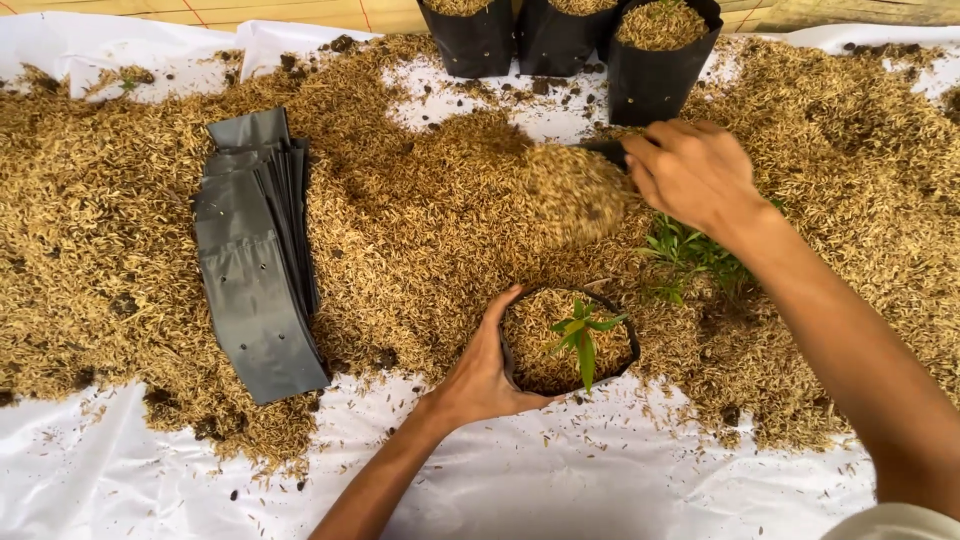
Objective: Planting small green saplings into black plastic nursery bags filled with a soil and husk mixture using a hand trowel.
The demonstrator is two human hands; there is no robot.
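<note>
Nearest the lens, the left hand (480,375) comes up from the bottom edge over the white plastic sheet (600,480), fingers pressed together and curved around the left rim of a small round black plastic grow bag (622,362), thumb low on its near side. The bag stands upright at the near edge of the husk pile, filled almost to the rim with tan rice husk, a small green seedling (582,335) with narrow leaves upright in its middle. Beyond and to the right, the right hand (692,172) is closed in a fist around the dark handle of a scoop (575,190) heaped with husk, held above the pile, just beyond the bag. Loose green seedlings (690,255) lie on the husk under that wrist. The broad spread of tan rice husk (420,230) covers most of the sheet. Well to the left, a stack of flat empty black plastic bags (255,260) lies on the husk. At the far edge stand three filled black bags (655,80).
</note>
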